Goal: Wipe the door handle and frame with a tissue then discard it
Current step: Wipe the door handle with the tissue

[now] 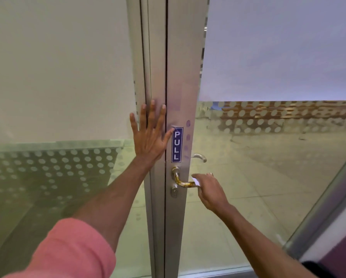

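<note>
A metal door frame runs up the middle of the head view, with a blue PULL sticker on it. Below the sticker a golden lever handle sticks out to the right, above a keyhole. My left hand lies flat with spread fingers on the frame's left side, holding nothing. My right hand is closed over the handle's outer end, with a small white tissue pinched between fingers and handle. Most of the tissue is hidden under my hand.
Frosted glass panels with dot patterns flank the frame on the left and the right. A second silver handle shows through the glass on the far side. A slanted metal frame edge runs at the lower right.
</note>
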The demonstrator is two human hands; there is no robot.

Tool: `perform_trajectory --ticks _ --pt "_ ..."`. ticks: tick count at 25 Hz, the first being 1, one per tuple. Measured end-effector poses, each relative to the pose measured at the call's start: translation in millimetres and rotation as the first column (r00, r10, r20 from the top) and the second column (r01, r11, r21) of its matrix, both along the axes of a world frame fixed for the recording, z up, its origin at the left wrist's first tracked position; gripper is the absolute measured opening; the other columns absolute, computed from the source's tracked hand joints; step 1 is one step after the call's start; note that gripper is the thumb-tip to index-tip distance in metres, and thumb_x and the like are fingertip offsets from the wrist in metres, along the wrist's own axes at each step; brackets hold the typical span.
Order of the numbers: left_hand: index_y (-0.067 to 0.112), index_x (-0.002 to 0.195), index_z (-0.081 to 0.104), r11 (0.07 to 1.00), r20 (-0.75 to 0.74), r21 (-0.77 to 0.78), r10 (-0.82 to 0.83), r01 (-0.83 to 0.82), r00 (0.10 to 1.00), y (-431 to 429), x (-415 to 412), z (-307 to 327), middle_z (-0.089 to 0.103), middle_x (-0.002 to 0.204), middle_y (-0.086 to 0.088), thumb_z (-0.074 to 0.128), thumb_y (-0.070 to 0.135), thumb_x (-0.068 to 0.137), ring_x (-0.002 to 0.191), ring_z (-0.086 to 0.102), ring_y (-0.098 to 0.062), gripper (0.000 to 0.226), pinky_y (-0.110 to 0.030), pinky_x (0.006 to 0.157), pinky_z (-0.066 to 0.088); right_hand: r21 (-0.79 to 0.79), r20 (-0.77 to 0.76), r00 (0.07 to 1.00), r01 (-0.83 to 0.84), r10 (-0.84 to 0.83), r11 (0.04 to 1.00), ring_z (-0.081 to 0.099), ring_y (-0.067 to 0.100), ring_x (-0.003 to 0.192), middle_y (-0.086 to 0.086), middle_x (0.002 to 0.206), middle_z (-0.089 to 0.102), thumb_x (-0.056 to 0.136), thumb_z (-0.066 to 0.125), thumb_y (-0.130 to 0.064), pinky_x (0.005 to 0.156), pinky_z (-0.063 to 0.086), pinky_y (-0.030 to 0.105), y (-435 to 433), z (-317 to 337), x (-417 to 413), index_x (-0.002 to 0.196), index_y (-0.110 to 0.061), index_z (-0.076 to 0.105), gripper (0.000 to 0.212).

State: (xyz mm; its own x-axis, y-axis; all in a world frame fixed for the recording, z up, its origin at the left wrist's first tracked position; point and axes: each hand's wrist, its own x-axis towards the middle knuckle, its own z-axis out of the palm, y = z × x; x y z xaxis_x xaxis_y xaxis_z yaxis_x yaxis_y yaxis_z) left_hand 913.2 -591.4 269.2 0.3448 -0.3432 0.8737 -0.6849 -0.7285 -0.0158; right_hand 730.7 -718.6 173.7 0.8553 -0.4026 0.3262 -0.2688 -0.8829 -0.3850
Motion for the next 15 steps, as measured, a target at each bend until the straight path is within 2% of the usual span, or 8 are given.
perform_trajectory --ticks 1,3,5,8,10,12,15 --pt "0.027 0.152 -0.011 1.000 0.007 -0.008 -0.013 0.013 1.000 -0.4 2.4 -1.6 -0.034 0.155 0.002 0.019 0.063 0.099 0.146 -0.021 -0.024 0.071 -0.058 0.116 -0.007 0.000 0.044 0.999 -0.031 0.031 1.000 0.055 0.025 0.083 0.003 0.091 0.067 0.096 0.040 -0.013 0.089 0.044 0.041 0.9 -8.0 -0.5 0.100 -0.016 0.064 0.025" --pt "0.027 0.152 -0.012 0.999 0.021 -0.017 -0.035 0.036 0.999 -0.8 4.4 -3.0 -0.033 0.155 0.003 0.018 0.063 0.100 0.145 -0.024 -0.022 0.070 -0.057 0.115 -0.010 -0.066 0.111 0.993 -0.023 0.030 0.998 0.043 0.019 0.074 -0.006 0.078 0.052 0.096 0.035 -0.027 0.082 0.041 0.040 -0.2 -21.5 0.2 0.083 -0.026 0.050 0.020" --pt "0.028 0.151 -0.014 0.998 0.031 -0.018 -0.051 0.052 0.998 -1.2 5.8 -4.2 -0.034 0.155 0.003 0.016 0.063 0.100 0.144 -0.027 -0.021 0.070 -0.057 0.114 -0.013 -0.149 0.125 0.991 0.055 -0.036 0.987 0.037 0.018 0.075 -0.005 0.078 0.046 0.097 0.033 -0.034 0.079 0.039 0.037 8.1 -33.3 4.9 0.082 -0.026 0.044 0.020" --pt "0.027 0.151 -0.016 0.998 0.039 -0.009 -0.057 0.057 0.998 -2.2 8.2 -6.4 -0.035 0.154 0.004 0.017 0.064 0.099 0.144 -0.028 -0.020 0.072 -0.056 0.113 -0.017 -0.224 0.115 0.972 0.226 -0.204 0.948 0.040 0.022 0.081 0.003 0.085 0.050 0.098 0.026 -0.043 0.083 0.039 0.037 49.8 -41.1 29.1 0.089 -0.016 0.051 0.038" --pt "0.027 0.151 -0.017 0.998 0.051 -0.012 -0.062 0.063 0.997 -3.0 9.9 -8.3 -0.035 0.154 0.004 0.018 0.064 0.099 0.144 -0.028 -0.020 0.073 -0.056 0.113 -0.017 -0.245 0.102 0.951 0.308 -0.291 0.919 0.042 0.026 0.083 0.008 0.087 0.052 0.098 0.030 -0.044 0.087 0.038 0.041 72.5 -40.7 44.4 0.095 -0.012 0.053 0.039" --pt "0.027 0.151 -0.018 0.997 0.064 -0.020 -0.077 0.078 0.995 -3.1 11.6 -9.8 -0.034 0.155 0.004 0.021 0.064 0.099 0.144 -0.028 -0.020 0.075 -0.057 0.113 -0.016 -0.274 0.119 0.952 0.305 -0.283 0.912 0.045 0.028 0.092 0.010 0.096 0.054 0.097 0.035 -0.044 0.094 0.035 0.042 72.0 -48.4 44.5 0.108 -0.010 0.054 0.040" --pt "0.026 0.151 -0.018 0.995 0.076 -0.029 -0.092 0.095 0.993 -3.3 12.8 -10.2 -0.034 0.155 0.003 0.023 0.064 0.099 0.144 -0.027 -0.021 0.077 -0.058 0.113 -0.013 -0.347 0.106 0.966 0.258 -0.236 0.902 0.044 0.031 0.111 0.011 0.116 0.052 0.097 0.031 -0.045 0.107 0.027 0.043 62.4 -61.8 34.7 0.127 -0.009 0.047 0.049"
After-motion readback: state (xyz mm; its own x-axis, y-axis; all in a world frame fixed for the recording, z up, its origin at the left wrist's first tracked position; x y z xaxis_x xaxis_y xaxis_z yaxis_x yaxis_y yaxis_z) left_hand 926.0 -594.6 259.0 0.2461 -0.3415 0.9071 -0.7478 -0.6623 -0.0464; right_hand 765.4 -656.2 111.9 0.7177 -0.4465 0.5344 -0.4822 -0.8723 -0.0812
